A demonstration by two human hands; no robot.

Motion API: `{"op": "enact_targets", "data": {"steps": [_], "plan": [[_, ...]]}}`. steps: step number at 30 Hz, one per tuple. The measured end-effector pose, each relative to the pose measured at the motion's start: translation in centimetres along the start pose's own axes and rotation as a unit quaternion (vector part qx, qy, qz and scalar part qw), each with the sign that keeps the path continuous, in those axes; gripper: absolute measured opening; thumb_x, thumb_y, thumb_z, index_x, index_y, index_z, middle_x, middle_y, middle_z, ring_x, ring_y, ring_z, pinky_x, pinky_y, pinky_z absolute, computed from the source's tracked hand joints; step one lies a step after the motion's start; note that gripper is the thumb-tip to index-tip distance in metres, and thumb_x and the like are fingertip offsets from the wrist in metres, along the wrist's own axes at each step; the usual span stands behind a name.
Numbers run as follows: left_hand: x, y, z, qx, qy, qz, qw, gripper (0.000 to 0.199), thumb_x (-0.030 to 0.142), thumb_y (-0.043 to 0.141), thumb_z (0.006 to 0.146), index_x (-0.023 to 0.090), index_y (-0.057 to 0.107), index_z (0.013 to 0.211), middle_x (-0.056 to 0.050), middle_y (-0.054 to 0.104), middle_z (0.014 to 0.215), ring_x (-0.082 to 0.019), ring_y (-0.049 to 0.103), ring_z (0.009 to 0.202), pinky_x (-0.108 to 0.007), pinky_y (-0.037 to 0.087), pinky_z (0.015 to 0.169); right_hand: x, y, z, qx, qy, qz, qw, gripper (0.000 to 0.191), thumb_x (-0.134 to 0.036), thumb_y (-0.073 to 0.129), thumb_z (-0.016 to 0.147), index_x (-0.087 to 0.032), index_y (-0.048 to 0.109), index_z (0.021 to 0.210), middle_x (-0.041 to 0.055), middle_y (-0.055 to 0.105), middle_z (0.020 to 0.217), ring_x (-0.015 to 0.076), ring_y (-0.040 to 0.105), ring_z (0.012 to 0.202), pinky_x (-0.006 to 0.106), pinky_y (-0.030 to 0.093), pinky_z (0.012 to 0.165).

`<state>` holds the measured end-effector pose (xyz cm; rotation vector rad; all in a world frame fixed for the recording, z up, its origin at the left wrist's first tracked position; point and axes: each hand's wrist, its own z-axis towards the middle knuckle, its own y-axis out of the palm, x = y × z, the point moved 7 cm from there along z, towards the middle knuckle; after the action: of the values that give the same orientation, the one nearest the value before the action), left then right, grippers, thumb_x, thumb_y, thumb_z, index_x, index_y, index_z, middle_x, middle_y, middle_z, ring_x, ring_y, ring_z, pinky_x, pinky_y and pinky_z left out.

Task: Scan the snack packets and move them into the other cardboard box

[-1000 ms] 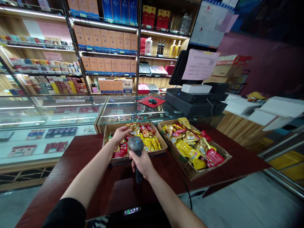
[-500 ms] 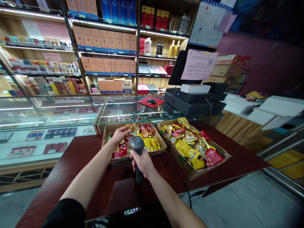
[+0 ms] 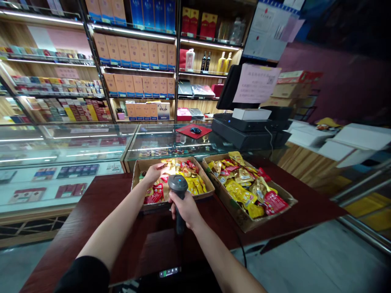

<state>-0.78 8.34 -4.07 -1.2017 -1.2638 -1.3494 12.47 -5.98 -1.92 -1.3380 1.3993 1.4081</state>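
Note:
My right hand [image 3: 185,209] is wrapped around the handle of a dark grey barcode scanner [image 3: 177,185], held upright above the table in front of the left box. Light falls on the packets beyond the scanner's head. Over the left part of the cardboard box [image 3: 210,190], my left hand [image 3: 154,173] pinches the edge of a gold snack packet [image 3: 169,164], which is partly washed out by the glare. Red packets [image 3: 155,194] and yellow packets [image 3: 195,185] lie around it in the same box. The left fingertips are partly hidden.
A second cardboard box [image 3: 244,226] of snack packets stands to the right on the dark red table [image 3: 116,211]. Behind are a glass counter [image 3: 152,140], a mouse [image 3: 195,130] on a red mat, and a monitor [image 3: 229,87]. A cable [image 3: 242,248] hangs over the table's near edge.
Bright light now shines from the scanner onto the packets by my left hand. The scanner has shifted very slightly to the right; my left hand stays almost in place.

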Motion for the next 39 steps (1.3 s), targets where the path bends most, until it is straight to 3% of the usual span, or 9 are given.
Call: {"op": "enact_targets", "data": {"steps": [3, 6, 10, 13, 20, 26, 30, 34, 39], "plan": [[0.1, -0.2, -0.1, 0.022, -0.011, -0.005, 1.000, 0.051, 0.035, 0.084, 0.055, 0.010, 0.068, 0.096, -0.004, 0.068, 0.082, -0.015, 0.064, 0.070, -0.029, 0.054, 0.068, -0.8, -0.8, 0.5, 0.009, 0.003, 0.018, 1.000, 0.034, -0.047, 0.066, 0.069, -0.015, 0.056, 0.073, -0.0038, 0.055, 0.048, 0.0079, 0.044, 0.030, 0.020, 0.037, 0.030], [0.3, 0.1, -0.5, 0.030, -0.022, 0.006, 0.999, 0.049, 0.035, 0.085, 0.054, 0.010, 0.067, 0.093, -0.003, 0.067, 0.079, -0.014, 0.064, 0.067, -0.026, 0.054, 0.065, -2.3, -2.2, 1.5, 0.032, -0.026, 0.061, 0.997, 0.033, -0.042, 0.070, 0.066, -0.015, 0.061, 0.083, 0.0026, 0.066, 0.072, 0.0125, 0.060, 0.052, 0.023, 0.049, 0.043], [0.5, 2.5, -0.9, -0.052, -0.074, 0.025, 0.996, 0.046, 0.035, 0.083, 0.058, 0.012, 0.068, 0.095, -0.005, 0.069, 0.088, -0.016, 0.067, 0.068, -0.027, 0.056, 0.065, -4.5, -5.1, 3.5, 0.077, -0.053, 0.054, 0.994, 0.024, -0.030, 0.071, 0.065, -0.017, 0.066, 0.085, 0.0013, 0.068, 0.083, 0.0154, 0.064, 0.081, 0.027, 0.053, 0.073], [1.4, 5.2, -0.6, -0.111, -0.109, 0.034, 0.987, 0.046, 0.034, 0.082, 0.061, 0.014, 0.069, 0.101, -0.007, 0.069, 0.099, -0.016, 0.068, 0.070, -0.028, 0.058, 0.066, -5.4, -7.5, 5.0, 0.089, 0.014, 0.078, 0.993, 0.018, -0.025, 0.069, 0.067, -0.017, 0.065, 0.082, 0.0008, 0.067, 0.079, 0.0152, 0.063, 0.078, 0.028, 0.053, 0.069], [3.6, 15.0, 2.1, -0.177, -0.167, -0.009, 0.970, 0.026, 0.025, 0.077, 0.069, 0.009, 0.068, 0.088, -0.010, 0.069, 0.084, -0.018, 0.068, 0.073, -0.030, 0.059, 0.069, -9.5, -15.8, 5.5, 0.132, 0.053, 0.142, 0.980, 0.003, -0.014, 0.062, 0.071, -0.013, 0.059, 0.070, 0.0010, 0.062, 0.063, 0.0098, 0.060, 0.059, 0.021, 0.053, 0.059], [3.4, 26.2, 2.9, -0.205, -0.189, -0.001, 0.960, 0.021, 0.022, 0.074, 0.073, 0.009, 0.066, 0.086, -0.008, 0.067, 0.079, -0.014, 0.064, 0.065, -0.039, 0.060, 0.068, -12.4, -25.5, 3.3, 0.200, 0.039, 0.157, 0.966, 0.006, -0.012, 0.057, 0.074, -0.012, 0.059, 0.068, -0.0002, 0.060, 0.055, 0.0088, 0.057, 0.051, 0.020, 0.051, 0.056], [2.8, 30.9, 3.1, -0.204, -0.182, 0.049, 0.961, 0.025, 0.019, 0.076, 0.069, 0.008, 0.066, 0.089, -0.007, 0.066, 0.074, -0.014, 0.061, 0.061, -0.040, 0.060, 0.066, -13.1, -30.9, 1.3, 0.264, 0.025, 0.152, 0.952, 0.004, -0.013, 0.058, 0.074, -0.012, 0.060, 0.071, 0.0009, 0.060, 0.056, 0.0099, 0.057, 0.049, 0.022, 0.050, 0.055], [3.1, 30.7, 4.0, -0.172, -0.133, 0.122, 0.968, 0.028, 0.021, 0.079, 0.065, 0.010, 0.068, 0.088, -0.008, 0.068, 0.081, -0.018, 0.064, 0.071, -0.035, 0.059, 0.062, -13.5, -33.1, -0.4, 0.304, -0.004, 0.137, 0.943, 0.005, -0.013, 0.059, 0.074, -0.012, 0.062, 0.078, 0.0016, 0.063, 0.060, 0.0106, 0.057, 0.050, 0.023, 0.050, 0.054], [5.1, 24.1, 5.3, -0.128, -0.101, 0.130, 0.978, 0.037, 0.026, 0.082, 0.059, 0.012, 0.071, 0.092, -0.008, 0.069, 0.085, -0.020, 0.065, 0.079, -0.029, 0.058, 0.062, -14.1, -30.5, -0.4, 0.299, -0.030, 0.162, 0.940, 0.005, -0.012, 0.059, 0.076, -0.010, 0.063, 0.079, 0.0030, 0.065, 0.062, 0.0113, 0.061, 0.057, 0.023, 0.053, 0.059]]}}
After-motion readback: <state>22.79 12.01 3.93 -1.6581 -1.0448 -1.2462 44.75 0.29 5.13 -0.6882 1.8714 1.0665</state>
